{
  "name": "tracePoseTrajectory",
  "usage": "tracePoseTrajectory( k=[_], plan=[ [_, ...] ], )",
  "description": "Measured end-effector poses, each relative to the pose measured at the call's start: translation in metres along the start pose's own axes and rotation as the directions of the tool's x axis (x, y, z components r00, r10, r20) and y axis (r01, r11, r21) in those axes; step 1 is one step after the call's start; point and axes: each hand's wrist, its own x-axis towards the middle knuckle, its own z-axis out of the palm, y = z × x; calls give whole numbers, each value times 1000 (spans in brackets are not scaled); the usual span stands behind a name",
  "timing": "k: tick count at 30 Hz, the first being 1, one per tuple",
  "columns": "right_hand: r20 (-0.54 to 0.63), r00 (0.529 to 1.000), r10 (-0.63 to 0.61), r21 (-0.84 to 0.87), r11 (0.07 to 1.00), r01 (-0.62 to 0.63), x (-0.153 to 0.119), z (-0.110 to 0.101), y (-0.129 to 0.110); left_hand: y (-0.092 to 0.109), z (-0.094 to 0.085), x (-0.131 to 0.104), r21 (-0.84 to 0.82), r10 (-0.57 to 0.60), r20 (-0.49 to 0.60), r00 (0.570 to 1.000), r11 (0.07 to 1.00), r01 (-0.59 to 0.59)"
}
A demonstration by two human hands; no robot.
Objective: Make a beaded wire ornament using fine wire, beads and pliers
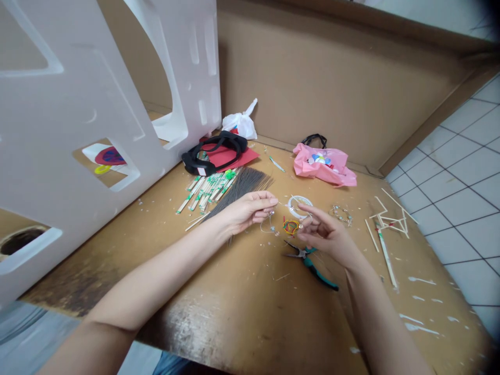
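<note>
My left hand (253, 211) pinches a thin beaded wire (262, 229) between thumb and fingertips. The wire hangs below those fingers in a loose loop with several small clear and pinkish beads. To the right of it, my right hand (326, 232) has its fingers curled around a fine wire strand, with a small bead near the thumb. Its exact grip is partly hidden. Between and behind the hands lies a coil of clear line (291, 207). Coloured rubber bands (291, 226) rest just below the coil. Pliers with teal handles (321, 275) lie under my right hand, jaws apart.
Dark wire stems (250, 182), paper-wrapped chopsticks (207, 194) and a black head strap (187, 162) lie left. Behind are a white bag (242, 125) and pink bag (344, 174). Rightward are a beaded ring (341, 214) and stick frame (394, 225). A white plastic panel (117, 67) stands left.
</note>
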Motion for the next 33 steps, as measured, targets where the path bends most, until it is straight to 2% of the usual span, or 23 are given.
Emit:
tracePoseTrajectory(
  k=[3,9,15,19,24,28,33],
  plan=[
    [29,997,-74,-63,995,76,-1,1,-2,0,1,-1,-9,-19,36,999,1000,20],
    [72,989,-127,-64,989,132,-4,2,-7,-2,0,-1,-4,-47,68,997,999,47],
    [44,996,-78,-89,993,81,-5,4,-10,-1,2,-3,85,-9,57,998,996,4],
    [-6,999,-43,-111,993,42,-6,5,-9,1,4,-5,133,45,5,999,990,-45],
    [1,1000,27,-17,999,-27,-5,5,-7,2,7,-6,335,161,-58,985,933,-132],
    [-23,998,62,-10,998,-62,-5,8,-8,4,11,-8,405,164,-78,983,906,-119],
    [-96,995,30,-67,997,-37,-4,11,-8,4,14,-8,411,160,-116,980,906,-99]
  ],
)
